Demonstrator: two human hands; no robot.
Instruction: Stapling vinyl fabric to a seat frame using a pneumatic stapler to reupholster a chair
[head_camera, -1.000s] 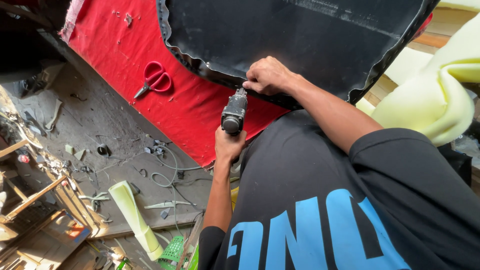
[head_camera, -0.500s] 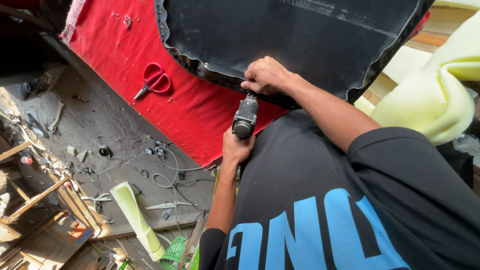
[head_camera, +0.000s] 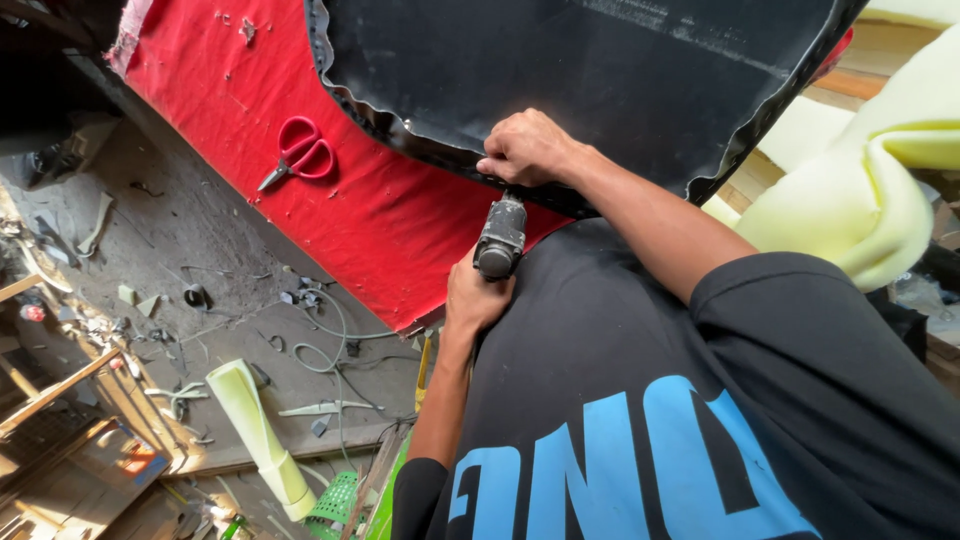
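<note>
Head view showed the left hand (head_camera: 478, 292) clenched around a staple gun (head_camera: 500, 237) — the right hand (head_camera: 527, 148), at twelve o'clock, pinching black fabric (head_camera: 560, 70) for stapling.

Left hand (head_camera: 478, 298) grips a grey staple gun (head_camera: 500, 238), nose against the scalloped edge of black sheet material (head_camera: 560, 70). Right hand (head_camera: 527, 148) presses that edge down just above the tool. Red scissors (head_camera: 300, 152) lie on red fabric (head_camera: 230, 90).

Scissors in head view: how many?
1. Red-handled scissors lie on the red fabric, left of the black cover, clear of both hands. Floor clutter at lower left could hide others.
</note>
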